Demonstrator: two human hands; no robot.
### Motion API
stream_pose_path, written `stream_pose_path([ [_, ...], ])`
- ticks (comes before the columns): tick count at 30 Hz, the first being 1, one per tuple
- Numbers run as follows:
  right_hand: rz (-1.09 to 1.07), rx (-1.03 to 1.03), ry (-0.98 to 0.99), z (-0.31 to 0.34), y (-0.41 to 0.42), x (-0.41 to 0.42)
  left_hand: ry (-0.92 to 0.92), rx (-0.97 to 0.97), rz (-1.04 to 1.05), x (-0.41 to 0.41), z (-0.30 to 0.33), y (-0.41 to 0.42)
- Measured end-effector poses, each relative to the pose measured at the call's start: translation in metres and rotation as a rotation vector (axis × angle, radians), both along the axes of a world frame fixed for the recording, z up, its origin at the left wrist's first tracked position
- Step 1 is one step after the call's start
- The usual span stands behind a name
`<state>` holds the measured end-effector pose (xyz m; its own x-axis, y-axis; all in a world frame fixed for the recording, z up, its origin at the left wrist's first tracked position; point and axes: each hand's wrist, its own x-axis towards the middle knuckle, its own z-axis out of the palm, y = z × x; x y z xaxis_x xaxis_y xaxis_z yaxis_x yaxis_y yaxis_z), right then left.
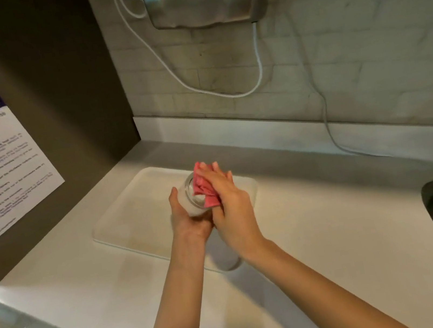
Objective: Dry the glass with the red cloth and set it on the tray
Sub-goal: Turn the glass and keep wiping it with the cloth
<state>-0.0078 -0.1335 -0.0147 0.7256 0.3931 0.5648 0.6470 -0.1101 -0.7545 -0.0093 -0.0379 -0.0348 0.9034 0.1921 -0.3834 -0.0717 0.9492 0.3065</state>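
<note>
Left hand [187,219] fingers wrap the tilted glass [193,195], steadying it while right hand [229,198] fingers press the cloth [205,191] inside, above the tray [131,205].

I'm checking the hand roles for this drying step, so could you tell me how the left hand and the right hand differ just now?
The left hand is wrapped around the body of the glass, holding it tilted above the tray; the right hand lies flatter, fingers extended. The left hand touches the glass directly, while the right hand presses the red cloth at its mouth. Both are bare and raised over the tray.
</note>
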Motion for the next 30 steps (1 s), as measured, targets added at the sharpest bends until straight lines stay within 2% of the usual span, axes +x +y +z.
stream_pose_path([
  [2,0.108,-0.153,-0.211,-0.011,-0.004,-0.003,0.077,0.249,0.052,-0.009,-0.016,0.001],
  [4,0.182,-0.224,-0.340,-0.024,-0.011,-0.004,0.149,0.502,0.124,-0.020,-0.020,-0.002],
  [6,0.194,-0.241,-0.375,-0.032,-0.022,0.000,0.232,0.457,0.060,-0.010,-0.012,0.002],
  [7,0.173,-0.226,-0.357,-0.035,-0.026,0.002,0.226,0.297,0.008,-0.004,-0.006,0.006],
  [9,0.095,-0.144,-0.202,-0.033,-0.030,0.008,0.173,0.009,-0.012,0.004,0.007,0.005],
  [11,0.034,-0.072,-0.097,-0.025,-0.027,0.015,0.092,-0.105,-0.007,0.006,0.006,0.000],
  [12,0.017,-0.072,-0.117,-0.021,-0.024,0.016,0.054,-0.123,-0.017,0.006,0.004,0.000],
  [14,0.039,-0.110,-0.229,-0.018,-0.021,0.017,0.039,-0.071,-0.015,0.005,0.005,0.000],
  [17,0.162,-0.215,-0.367,-0.032,-0.029,0.014,0.220,0.064,0.010,0.006,0.008,0.007],
  [18,0.190,-0.227,-0.372,-0.038,-0.034,0.013,0.237,0.054,0.028,0.005,0.008,0.010],
  [21,0.137,-0.101,-0.188,-0.046,-0.042,0.012,0.146,-0.042,0.100,0.001,0.012,0.010],
  [23,0.026,0.033,0.006,-0.037,-0.036,0.014,0.118,0.019,0.111,0.001,0.013,0.006],
  [25,0.005,0.126,0.088,-0.025,-0.028,0.018,0.119,0.115,0.123,0.000,0.011,0.000],
  [27,0.064,0.126,0.055,-0.017,-0.025,0.018,0.129,0.267,0.139,-0.004,0.009,-0.005],
  [30,0.117,0.019,-0.088,-0.022,-0.030,0.013,0.134,0.529,0.224,-0.009,0.005,-0.003],
])
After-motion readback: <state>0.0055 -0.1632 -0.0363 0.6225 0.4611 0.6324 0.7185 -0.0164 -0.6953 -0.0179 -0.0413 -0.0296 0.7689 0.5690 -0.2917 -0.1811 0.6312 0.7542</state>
